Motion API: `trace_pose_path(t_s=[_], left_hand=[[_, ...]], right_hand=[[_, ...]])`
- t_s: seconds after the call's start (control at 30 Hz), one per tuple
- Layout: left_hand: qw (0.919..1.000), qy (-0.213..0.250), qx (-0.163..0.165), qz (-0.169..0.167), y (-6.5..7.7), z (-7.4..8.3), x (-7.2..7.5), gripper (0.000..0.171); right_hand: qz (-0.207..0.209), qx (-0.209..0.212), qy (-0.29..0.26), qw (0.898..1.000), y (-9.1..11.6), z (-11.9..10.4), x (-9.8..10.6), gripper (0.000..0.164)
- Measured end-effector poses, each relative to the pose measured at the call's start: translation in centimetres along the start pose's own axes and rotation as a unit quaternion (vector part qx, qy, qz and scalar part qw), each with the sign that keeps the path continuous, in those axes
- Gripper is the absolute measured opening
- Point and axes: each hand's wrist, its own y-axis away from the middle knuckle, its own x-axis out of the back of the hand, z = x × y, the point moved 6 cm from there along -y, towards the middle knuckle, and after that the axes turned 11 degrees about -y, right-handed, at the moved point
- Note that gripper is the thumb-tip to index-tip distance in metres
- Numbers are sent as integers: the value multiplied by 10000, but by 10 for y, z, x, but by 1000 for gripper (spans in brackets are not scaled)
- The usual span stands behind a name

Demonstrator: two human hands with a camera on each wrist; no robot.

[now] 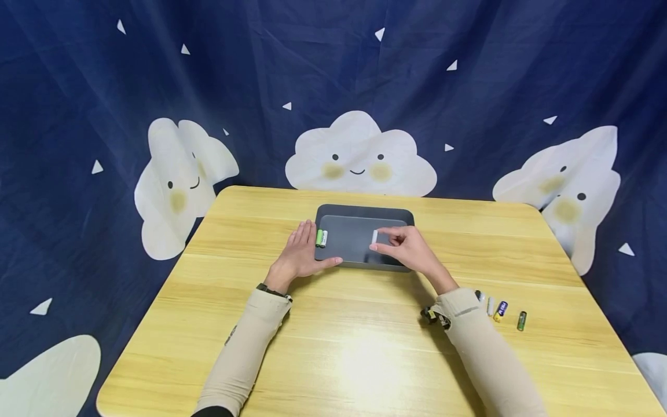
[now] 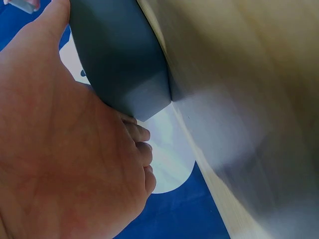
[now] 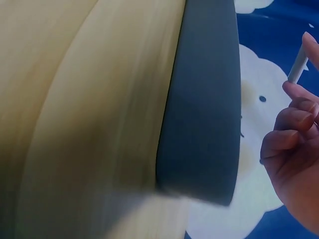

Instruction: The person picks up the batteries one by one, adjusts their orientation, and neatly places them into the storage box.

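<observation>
In the head view a dark grey tray lies on the table. Inside it, against the left wall, a green battery and a white battery stand side by side. My left hand rests on the tray's left end with straight fingers, its thumb along the near rim. Above the tray's right half, my right hand pinches a white battery by its two ends between thumb and index finger. The right wrist view shows this pinched battery too, with the other fingers curled.
On the table right of the right forearm lie several loose batteries, among them a blue and yellow one and a dark green one. A blue curtain with white clouds hangs behind the table's far edge.
</observation>
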Motion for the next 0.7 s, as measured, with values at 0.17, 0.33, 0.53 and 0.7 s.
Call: trace_pose_path(t_s=[0.17,0.33,0.53,0.7], left_hand=[[10000,-62,14,-14,-2,-2,-3,129],[10000,-49,18,-43,-3,-2,-4,133],[9999,-88,58,-62,-6,-4,-6,128],[10000,-38,53,-12,-5,-3,-5,129]], right_hand=[[-41,121,-67,9999,-14,0,-13,54],[-31,43,-135,9999,-25,4,-25,36],[-159,-5,-142,9998,-35,7,-43,46],[-255,-93,-146,9995,-42,12,-56,51]])
